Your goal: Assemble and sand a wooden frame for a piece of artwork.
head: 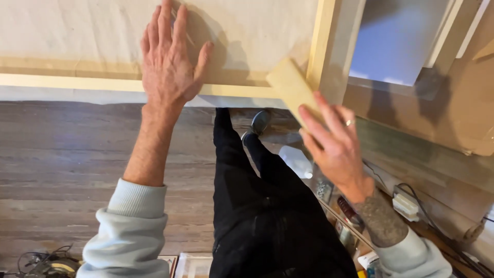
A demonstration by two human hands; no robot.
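Up at about eleven o'clock, the left hand lies flat on a big pale canvas. Its fingers are spread wide open and hold nothing. The palm sits over the light wooden frame bar that runs along the bottom edge of the canvas. I think the hand presses there to keep the canvas from sliding or wobbling.

Over at about three o'clock, the right hand grips a small pale wooden block. The fingers lie along the top of the block, and a ring shows on one finger. How the thumb sits I cannot tell, as it is hidden under the block. The block tilts up and left, and its far end touches the corner where the bottom bar meets the upright side bar. It looks held that way so it can push into that corner.

Down below, at six o'clock, are the person's black trousers and one dark shoe on a grey wooden floor. At four o'clock there are cables and small clutter near the wall.
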